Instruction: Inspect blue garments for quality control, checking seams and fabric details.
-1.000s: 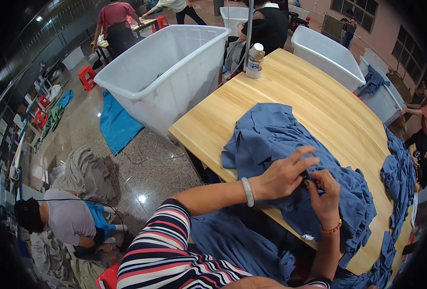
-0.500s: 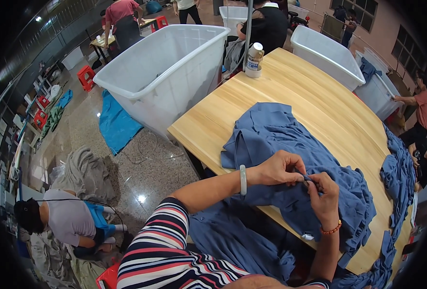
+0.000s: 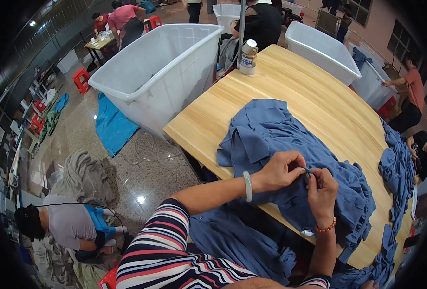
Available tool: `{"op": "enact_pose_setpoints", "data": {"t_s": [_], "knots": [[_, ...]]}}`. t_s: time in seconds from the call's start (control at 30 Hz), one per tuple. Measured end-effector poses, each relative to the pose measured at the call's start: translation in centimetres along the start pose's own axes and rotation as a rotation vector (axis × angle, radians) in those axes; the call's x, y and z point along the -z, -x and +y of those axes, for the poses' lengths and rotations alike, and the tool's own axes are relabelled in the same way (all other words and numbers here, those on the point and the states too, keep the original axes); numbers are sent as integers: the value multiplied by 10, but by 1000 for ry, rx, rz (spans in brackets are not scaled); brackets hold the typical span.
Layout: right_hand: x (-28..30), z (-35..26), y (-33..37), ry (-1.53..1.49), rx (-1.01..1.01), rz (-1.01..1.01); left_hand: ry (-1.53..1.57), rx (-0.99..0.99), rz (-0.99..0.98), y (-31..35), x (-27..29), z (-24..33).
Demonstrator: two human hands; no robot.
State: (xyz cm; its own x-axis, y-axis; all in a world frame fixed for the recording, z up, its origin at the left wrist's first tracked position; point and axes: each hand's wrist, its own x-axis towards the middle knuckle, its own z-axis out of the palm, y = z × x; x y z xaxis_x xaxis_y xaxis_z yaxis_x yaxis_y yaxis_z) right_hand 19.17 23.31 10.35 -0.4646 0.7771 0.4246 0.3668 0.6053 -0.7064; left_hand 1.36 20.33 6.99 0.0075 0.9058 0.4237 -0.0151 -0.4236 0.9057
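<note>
A blue garment (image 3: 271, 130) with gathered, ruffled edges lies crumpled on the wooden table (image 3: 314, 86). Over its near part, my left hand (image 3: 282, 171) pinches a small fold of the cloth between thumb and fingertips. My right hand (image 3: 323, 190) grips the same fold from the other side, its fingertips almost touching the left ones. What lies within the pinch, such as a button, is too small to make out. More blue cloth (image 3: 237, 241) hangs below the table edge by my lap. A small white tag (image 3: 308, 233) shows near my right wrist.
A glue-like bottle (image 3: 248, 58) stands at the table's far corner by a metal pole. Large white bins (image 3: 160, 72) stand beyond the table. More blue garments (image 3: 395, 164) lie along its right edge. At the lower left a person (image 3: 69, 221) bends beside grey cloth (image 3: 81, 176).
The view has shifted slightly. Both hands stay pinched on the fold, with small finger movements; the fold now stands up a little more between the fingertips.
</note>
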Motion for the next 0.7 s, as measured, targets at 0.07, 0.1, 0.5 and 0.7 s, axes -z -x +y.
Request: {"op": "enact_pose_setpoints", "data": {"t_s": [0.07,0.1,0.5,0.7], "knots": [[-5,-2,-3,28,41,37,-97,13,141,6,-7,7],[-7,-5,-3,85,94,90,-116,-54,192,8,-12,6],[6,-11,1,191,109,44,-562,-191,57,6,0,-6],[14,-2,-6,429,123,124,-463,-46,-9,-3,23,1]]}}
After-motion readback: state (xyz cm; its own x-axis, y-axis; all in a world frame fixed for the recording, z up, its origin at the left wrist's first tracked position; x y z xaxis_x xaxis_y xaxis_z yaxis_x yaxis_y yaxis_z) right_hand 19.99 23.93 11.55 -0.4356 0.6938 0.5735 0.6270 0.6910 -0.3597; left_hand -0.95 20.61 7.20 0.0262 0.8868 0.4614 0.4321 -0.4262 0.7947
